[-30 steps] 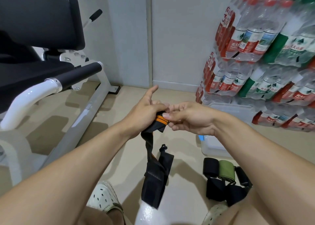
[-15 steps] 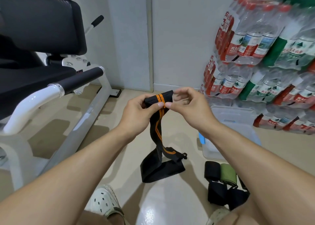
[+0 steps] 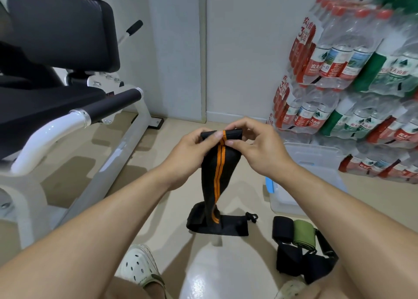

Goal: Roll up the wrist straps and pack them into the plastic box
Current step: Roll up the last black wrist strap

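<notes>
The left hand (image 3: 190, 153) and the right hand (image 3: 257, 149) are both pinching the top end of a black wrist strap with orange stripes (image 3: 217, 169), holding it up in front of the person above the floor. The top edge of the strap is lying folded or rolled over into a short band between the two hands, with the left thumb pressing near the orange stripe and the right fingers curling over the far side. From there the strap is hanging straight down, its lower part lying bent on the beige floor (image 3: 158, 228) with a small black cord loop (image 3: 251, 217) sticking out at its right end.

To the right, a clear plastic box (image 3: 316, 160) with a blue latch (image 3: 270, 184) is sitting on the floor, partly hidden behind the right forearm. Just in front of it, a pile of other straps (image 3: 300, 253) is lying on the floor, black ones with an olive green rolled strap (image 3: 304, 233) among them.

Shrink-wrapped packs of water bottles (image 3: 352, 72) are standing stacked against the wall at the right. A white-framed exercise machine with black pads (image 3: 61, 36) is filling the left side, and a white perforated clog (image 3: 140, 267) is showing at the bottom
</notes>
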The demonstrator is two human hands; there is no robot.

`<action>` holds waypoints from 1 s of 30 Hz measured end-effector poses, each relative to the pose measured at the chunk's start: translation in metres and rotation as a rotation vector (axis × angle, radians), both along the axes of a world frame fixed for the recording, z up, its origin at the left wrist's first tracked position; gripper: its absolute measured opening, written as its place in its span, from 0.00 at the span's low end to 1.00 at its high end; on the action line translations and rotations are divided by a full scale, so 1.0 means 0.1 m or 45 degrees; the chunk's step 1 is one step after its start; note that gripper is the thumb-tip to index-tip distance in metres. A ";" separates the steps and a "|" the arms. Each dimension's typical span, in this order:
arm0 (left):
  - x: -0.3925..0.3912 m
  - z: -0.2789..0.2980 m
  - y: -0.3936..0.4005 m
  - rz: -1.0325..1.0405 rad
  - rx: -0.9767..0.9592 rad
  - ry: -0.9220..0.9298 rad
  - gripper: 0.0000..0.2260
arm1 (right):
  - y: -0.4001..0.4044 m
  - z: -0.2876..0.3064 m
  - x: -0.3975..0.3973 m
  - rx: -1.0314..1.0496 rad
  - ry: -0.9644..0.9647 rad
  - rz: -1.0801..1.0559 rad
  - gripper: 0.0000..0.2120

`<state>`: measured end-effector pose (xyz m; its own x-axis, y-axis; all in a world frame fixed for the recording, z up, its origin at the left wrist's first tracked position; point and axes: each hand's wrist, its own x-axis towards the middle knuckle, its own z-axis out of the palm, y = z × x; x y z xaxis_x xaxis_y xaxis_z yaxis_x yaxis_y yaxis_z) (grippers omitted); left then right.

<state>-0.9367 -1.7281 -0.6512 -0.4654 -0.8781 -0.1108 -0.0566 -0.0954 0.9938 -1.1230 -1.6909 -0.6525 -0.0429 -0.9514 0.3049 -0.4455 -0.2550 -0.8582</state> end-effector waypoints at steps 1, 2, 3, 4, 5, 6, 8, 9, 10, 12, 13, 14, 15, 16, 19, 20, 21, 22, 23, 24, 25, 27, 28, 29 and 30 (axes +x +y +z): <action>-0.01 0.03 0.01 0.004 0.056 0.045 0.10 | 0.00 0.00 0.01 -0.013 -0.015 -0.007 0.11; -0.01 0.04 0.01 0.012 0.097 0.084 0.11 | -0.01 0.01 0.02 -0.020 -0.025 -0.005 0.11; -0.01 0.05 0.01 0.023 0.126 0.116 0.11 | -0.01 0.01 0.02 -0.030 -0.027 0.002 0.10; -0.01 0.04 0.00 0.035 0.148 0.143 0.10 | -0.01 0.01 0.02 -0.039 -0.026 0.009 0.10; -0.01 0.04 0.00 0.039 0.169 0.166 0.10 | -0.01 0.01 0.02 -0.042 -0.028 0.013 0.11; 0.00 0.03 -0.01 0.037 0.187 0.185 0.09 | -0.01 0.01 0.02 -0.037 -0.036 0.013 0.11; 0.02 0.01 -0.02 0.018 0.216 0.217 0.09 | -0.01 -0.01 0.01 -0.013 -0.058 0.006 0.13; 0.03 0.01 -0.03 0.012 0.226 0.226 0.09 | -0.01 -0.02 0.00 0.003 -0.062 0.007 0.15; 0.05 0.01 -0.04 0.013 0.232 0.231 0.09 | -0.01 -0.03 -0.01 0.019 -0.062 0.018 0.15; 0.07 0.00 -0.05 0.012 0.229 0.227 0.10 | 0.01 -0.02 -0.03 0.064 -0.080 0.058 0.15; 0.07 -0.01 -0.05 0.008 0.212 0.213 0.11 | 0.02 -0.01 -0.04 0.094 -0.102 0.079 0.14; 0.08 -0.01 -0.05 0.008 0.188 0.192 0.13 | 0.04 0.00 -0.05 0.121 -0.116 0.092 0.13; 0.07 -0.02 -0.04 0.013 0.163 0.173 0.14 | 0.05 0.01 -0.05 0.140 -0.120 0.095 0.13; 0.07 -0.02 -0.05 0.024 0.141 0.160 0.16 | 0.05 0.01 -0.05 0.158 -0.120 0.085 0.14; 0.06 -0.03 -0.06 0.062 0.078 0.127 0.18 | 0.04 0.01 -0.04 0.227 -0.127 0.054 0.20; 0.06 -0.03 -0.06 0.066 0.056 0.112 0.18 | 0.04 0.00 -0.05 0.253 -0.124 0.046 0.23; 0.05 -0.03 -0.06 0.065 0.039 0.096 0.18 | 0.03 -0.01 -0.06 0.278 -0.126 0.044 0.25; 0.04 -0.03 -0.06 0.060 0.028 0.083 0.18 | 0.03 -0.01 -0.07 0.305 -0.135 0.043 0.27; 0.04 -0.04 -0.05 0.056 0.019 0.072 0.17 | 0.03 -0.01 -0.09 0.337 -0.141 0.043 0.29; 0.03 -0.04 -0.05 0.053 0.013 0.063 0.17 | 0.03 -0.02 -0.11 0.370 -0.138 0.039 0.30; 0.01 -0.05 -0.04 0.051 0.008 0.055 0.16 | 0.04 -0.02 -0.12 0.400 -0.126 0.038 0.30; 0.00 -0.06 -0.04 0.044 0.012 0.056 0.14 | 0.05 -0.03 -0.12 0.433 -0.126 0.061 0.29; -0.01 -0.06 -0.04 0.044 0.016 0.062 0.14 | 0.06 -0.03 -0.11 0.426 -0.154 0.072 0.28; -0.02 -0.06 -0.04 0.046 0.016 0.068 0.13 | 0.06 -0.02 -0.10 0.402 -0.181 0.071 0.26; -0.03 -0.06 -0.04 0.049 0.019 0.078 0.12 | 0.06 -0.02 -0.09 0.371 -0.191 0.055 0.24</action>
<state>-0.9399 -1.7317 -0.6569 -0.4374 -0.8941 -0.0962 0.0085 -0.1111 0.9938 -1.1320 -1.6848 -0.6541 -0.0241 -0.9996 0.0131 -0.3029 -0.0052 -0.9530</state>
